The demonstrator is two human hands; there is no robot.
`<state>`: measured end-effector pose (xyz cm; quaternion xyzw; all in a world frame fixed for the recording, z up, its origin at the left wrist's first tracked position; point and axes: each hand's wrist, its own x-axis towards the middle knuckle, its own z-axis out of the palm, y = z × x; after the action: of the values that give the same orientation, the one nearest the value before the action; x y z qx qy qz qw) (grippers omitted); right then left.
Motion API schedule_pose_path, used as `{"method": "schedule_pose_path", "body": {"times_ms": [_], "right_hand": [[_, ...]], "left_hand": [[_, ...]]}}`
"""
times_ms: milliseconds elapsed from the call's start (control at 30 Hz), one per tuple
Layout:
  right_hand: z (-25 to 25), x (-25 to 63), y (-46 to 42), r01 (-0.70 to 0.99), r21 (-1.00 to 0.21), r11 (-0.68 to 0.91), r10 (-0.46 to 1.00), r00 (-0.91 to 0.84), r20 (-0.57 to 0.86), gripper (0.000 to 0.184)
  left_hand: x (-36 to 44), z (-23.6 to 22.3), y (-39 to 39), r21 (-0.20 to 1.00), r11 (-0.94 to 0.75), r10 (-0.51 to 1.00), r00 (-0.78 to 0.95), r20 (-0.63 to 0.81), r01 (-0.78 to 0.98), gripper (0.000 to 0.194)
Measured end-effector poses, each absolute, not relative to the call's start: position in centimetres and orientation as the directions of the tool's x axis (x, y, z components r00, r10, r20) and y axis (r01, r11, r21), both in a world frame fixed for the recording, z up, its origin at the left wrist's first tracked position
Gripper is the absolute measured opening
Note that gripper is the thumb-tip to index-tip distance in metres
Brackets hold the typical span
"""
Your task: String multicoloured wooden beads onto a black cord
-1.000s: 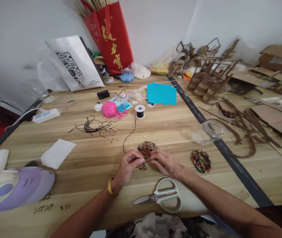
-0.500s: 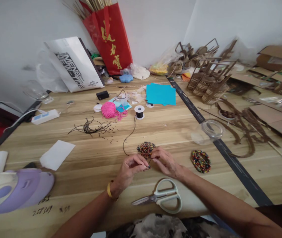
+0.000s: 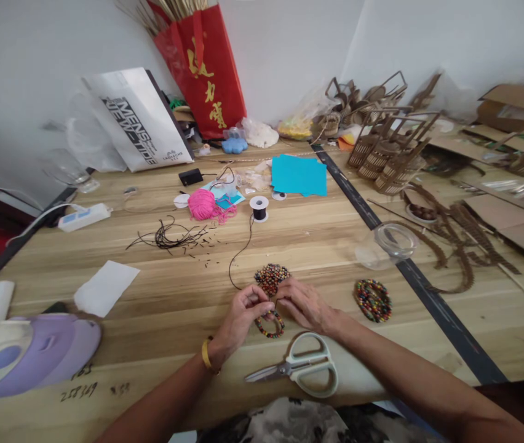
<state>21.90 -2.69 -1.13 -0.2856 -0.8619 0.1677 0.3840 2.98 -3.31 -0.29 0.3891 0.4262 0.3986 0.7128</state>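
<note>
Between my fingers hangs a loop of multicoloured beads, a beaded bracelet (image 3: 272, 334). My left hand (image 3: 249, 309) is closed in a pinch at the top of this loop. Opposite it, my right hand (image 3: 302, 301) pinches a dark cord (image 3: 277, 301) that rises from the bracelet. Just beyond the fingertips lies a heap of beaded bracelets or loose beads (image 3: 272, 277); I cannot tell which. A black cord runs from a white spool (image 3: 259, 209) down to my left hand. Scissors (image 3: 296, 367) with pale handles rest below my hands.
More beaded strands (image 3: 373, 300) lie to the right. Black cord pieces (image 3: 170, 235), pink yarn (image 3: 202, 204) and blue sheets (image 3: 299, 175) are farther back. A purple-white device (image 3: 40, 354) sits at left, a clear tape roll (image 3: 395, 240) at right.
The beaded loop, mostly hidden before, now hangs in view below my fingers. My left hand has turned slightly, and my right hand has shifted a little left and down.
</note>
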Motion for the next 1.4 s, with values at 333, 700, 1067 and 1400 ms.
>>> {"method": "schedule_pose_path", "body": {"times_ms": [333,700,1067,1400], "right_hand": [[-0.1,21.9,-2.7,0.382,-0.402,0.832,0.555,-0.573,0.603,0.013],[-0.8,22.0,-3.1,0.384,-0.387,0.838,0.545,-0.620,0.564,0.019],[-0.8,21.8,-2.8,0.380,-0.530,0.758,0.645,-0.557,0.523,0.016],[-1.4,21.8,-2.6,0.308,-0.591,0.745,0.638,-0.587,0.499,0.008]], "left_hand": [[2.9,0.4,-3.0,0.925,0.363,0.890,0.337,-0.308,-0.111,0.026],[2.8,0.1,-3.2,0.928,0.368,0.822,0.486,-0.297,-0.054,0.032],[2.5,-0.4,-3.0,0.903,0.375,0.888,0.362,-0.285,-0.210,0.023],[2.5,-0.4,-3.1,0.929,0.345,0.879,0.392,-0.270,-0.134,0.019]]}}
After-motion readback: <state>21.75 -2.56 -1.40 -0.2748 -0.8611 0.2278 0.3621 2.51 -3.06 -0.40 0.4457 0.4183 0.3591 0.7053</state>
